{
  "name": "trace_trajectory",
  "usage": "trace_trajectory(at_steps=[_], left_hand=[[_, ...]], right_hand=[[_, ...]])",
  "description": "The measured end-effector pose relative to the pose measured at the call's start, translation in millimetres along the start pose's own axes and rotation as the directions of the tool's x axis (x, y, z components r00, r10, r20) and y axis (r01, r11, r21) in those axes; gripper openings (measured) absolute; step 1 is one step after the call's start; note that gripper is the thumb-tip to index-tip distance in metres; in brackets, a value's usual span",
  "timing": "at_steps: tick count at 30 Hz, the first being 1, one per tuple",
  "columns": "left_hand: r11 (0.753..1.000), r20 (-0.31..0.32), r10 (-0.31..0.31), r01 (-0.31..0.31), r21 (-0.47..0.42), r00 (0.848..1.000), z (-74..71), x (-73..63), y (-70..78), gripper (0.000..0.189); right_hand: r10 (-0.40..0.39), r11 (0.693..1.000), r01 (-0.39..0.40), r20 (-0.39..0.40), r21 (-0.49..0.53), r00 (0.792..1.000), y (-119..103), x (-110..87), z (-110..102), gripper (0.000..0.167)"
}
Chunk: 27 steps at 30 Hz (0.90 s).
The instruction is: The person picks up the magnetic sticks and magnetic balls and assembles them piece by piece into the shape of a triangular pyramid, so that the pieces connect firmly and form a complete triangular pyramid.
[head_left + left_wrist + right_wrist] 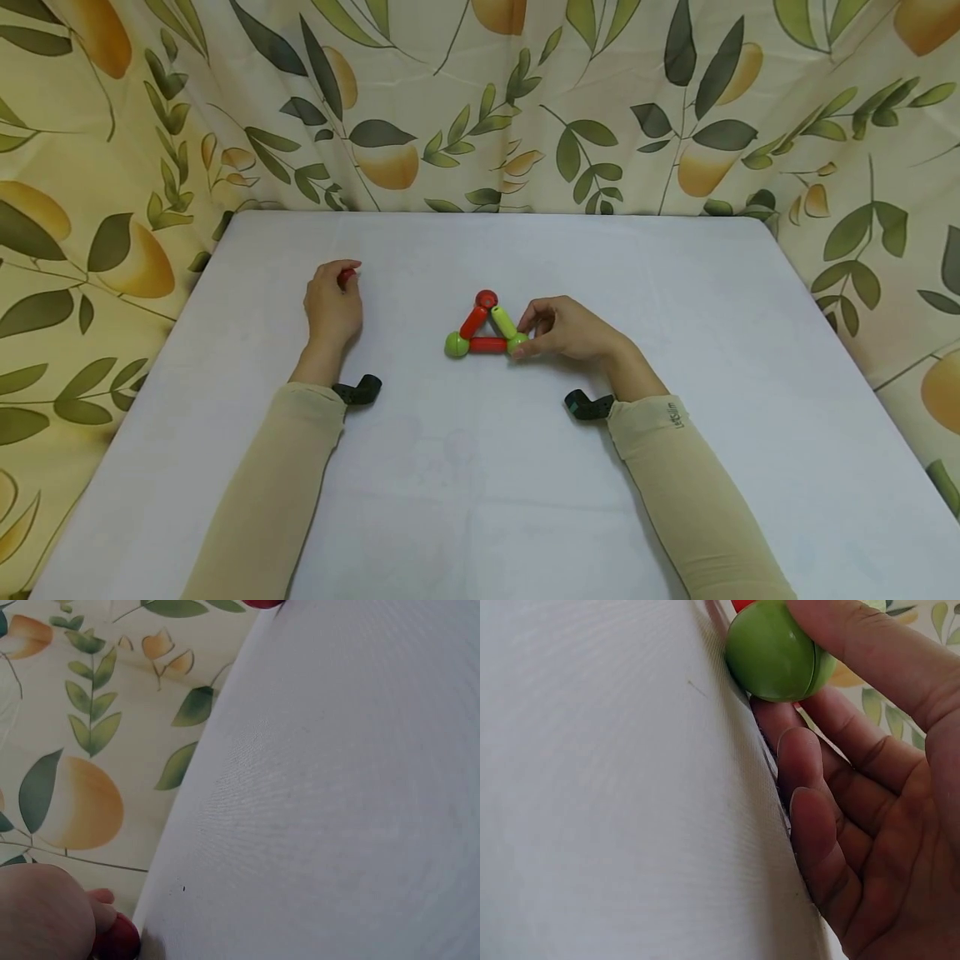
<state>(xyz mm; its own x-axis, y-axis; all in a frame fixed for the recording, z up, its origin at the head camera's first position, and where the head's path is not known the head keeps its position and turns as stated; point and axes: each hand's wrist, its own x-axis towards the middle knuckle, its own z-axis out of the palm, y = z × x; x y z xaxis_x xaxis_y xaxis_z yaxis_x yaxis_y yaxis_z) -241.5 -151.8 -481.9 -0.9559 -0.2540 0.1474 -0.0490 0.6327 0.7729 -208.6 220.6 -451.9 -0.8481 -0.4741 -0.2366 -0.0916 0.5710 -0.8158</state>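
Note:
A small triangle of rods and balls lies mid-table in the head view. Its base is a red rod [488, 344] between a left green ball [457, 345] and a right green ball [517, 342]. Another red rod [473, 322] and a lime-green rod [503, 322] slant up toward a red ball [487, 299] at the top. My right hand [573, 329] pinches the right green ball between thumb and fingers; the right wrist view shows a seam around this ball [772, 652]. Off to the left, my left hand [333, 304] grips a red ball [118, 939], mostly hidden by the fingers.
A white cloth covers the table [465, 467]. Behind it and along both sides hangs a fruit-patterned curtain [465, 100]. Each wrist carries a small black camera, one on the left [360, 391] and one on the right [588, 405].

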Motion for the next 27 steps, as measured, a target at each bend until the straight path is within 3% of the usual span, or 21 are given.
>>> trace_trajectory(at_steps=[9,14,17,27], left_hand=[[0.988,0.036,0.003,0.003,-0.152,0.999,0.1,-1.6,11.9,0.039],[0.968,0.082,0.063,-0.040,-0.250,0.995,4.5,-6.9,24.9,0.039],[0.954,0.118,0.099,-0.060,-0.295,0.988,8.7,-11.7,33.9,0.036],[0.943,0.238,0.180,-0.098,-0.319,0.954,16.4,-30.1,67.2,0.038]], right_hand=[[0.022,1.000,-0.022,-0.006,-0.002,1.000,-2,-1.8,-1,0.036],[0.017,1.000,-0.017,-0.010,-0.021,1.000,-1,-2.4,-2,0.035],[0.009,1.000,-0.009,-0.005,-0.005,1.000,-1,-2.5,-2,0.035],[0.004,1.000,-0.004,0.001,0.018,1.000,1,-0.9,0,0.033]])
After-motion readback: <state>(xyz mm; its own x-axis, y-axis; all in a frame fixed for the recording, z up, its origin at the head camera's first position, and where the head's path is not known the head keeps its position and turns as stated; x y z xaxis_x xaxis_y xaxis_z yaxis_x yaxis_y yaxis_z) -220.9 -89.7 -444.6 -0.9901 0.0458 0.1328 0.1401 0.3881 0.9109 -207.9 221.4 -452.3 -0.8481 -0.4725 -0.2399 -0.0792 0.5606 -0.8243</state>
